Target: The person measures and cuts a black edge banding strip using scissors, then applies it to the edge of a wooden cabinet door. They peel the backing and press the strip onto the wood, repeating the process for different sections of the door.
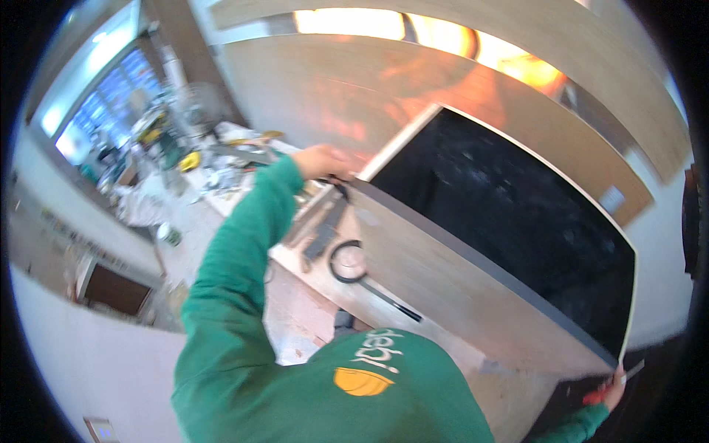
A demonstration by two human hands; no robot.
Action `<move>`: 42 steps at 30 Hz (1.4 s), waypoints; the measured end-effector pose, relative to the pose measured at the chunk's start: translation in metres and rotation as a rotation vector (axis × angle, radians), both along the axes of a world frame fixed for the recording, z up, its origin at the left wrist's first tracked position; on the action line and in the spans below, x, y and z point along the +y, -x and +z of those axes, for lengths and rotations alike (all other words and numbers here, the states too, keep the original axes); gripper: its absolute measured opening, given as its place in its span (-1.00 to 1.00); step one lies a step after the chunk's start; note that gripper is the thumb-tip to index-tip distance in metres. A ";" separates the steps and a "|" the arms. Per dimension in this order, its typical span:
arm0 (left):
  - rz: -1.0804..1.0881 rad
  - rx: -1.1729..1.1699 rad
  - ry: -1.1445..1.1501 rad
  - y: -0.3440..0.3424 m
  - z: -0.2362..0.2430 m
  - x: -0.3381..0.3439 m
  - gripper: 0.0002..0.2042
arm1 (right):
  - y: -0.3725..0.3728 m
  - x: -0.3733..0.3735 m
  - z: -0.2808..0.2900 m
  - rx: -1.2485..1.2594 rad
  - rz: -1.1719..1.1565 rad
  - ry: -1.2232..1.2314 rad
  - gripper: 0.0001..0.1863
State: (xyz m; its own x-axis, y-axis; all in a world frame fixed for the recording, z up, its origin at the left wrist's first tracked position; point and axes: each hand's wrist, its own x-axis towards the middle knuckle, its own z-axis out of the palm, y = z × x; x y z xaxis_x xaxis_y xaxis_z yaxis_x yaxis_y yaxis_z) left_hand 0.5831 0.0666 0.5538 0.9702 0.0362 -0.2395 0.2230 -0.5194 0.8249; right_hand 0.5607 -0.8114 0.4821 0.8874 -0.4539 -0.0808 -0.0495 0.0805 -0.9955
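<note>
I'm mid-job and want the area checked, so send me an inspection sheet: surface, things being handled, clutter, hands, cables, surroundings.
Surface: pale bench, with a long-handled, black ring-ended item lying beside the box.
Things being handled: large box, black on top with a pale rim; a red item, blurred, at the right hand.
Clutter: heaped tools and scraps at far left, including a yellow item; a tub near them.
Hands: left hand at the box's left corner, right hand by its near right corner; grips unclear.
Cables: nothing seen for certain.
Surroundings: bluish window at upper left; brown panel behind the box, catching orange light.
</note>
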 end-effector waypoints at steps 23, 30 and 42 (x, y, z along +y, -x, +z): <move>-0.051 0.008 -0.185 -0.017 -0.005 0.002 -0.75 | 0.020 0.023 0.024 0.100 -0.171 0.060 -0.75; -0.662 -0.685 -1.022 -0.016 -0.029 0.050 -0.87 | 0.004 0.014 0.010 0.092 -0.235 0.182 -0.65; -0.038 -0.028 0.133 -0.021 -0.027 0.043 -0.83 | 0.013 0.059 0.022 -0.122 -0.255 0.015 -0.74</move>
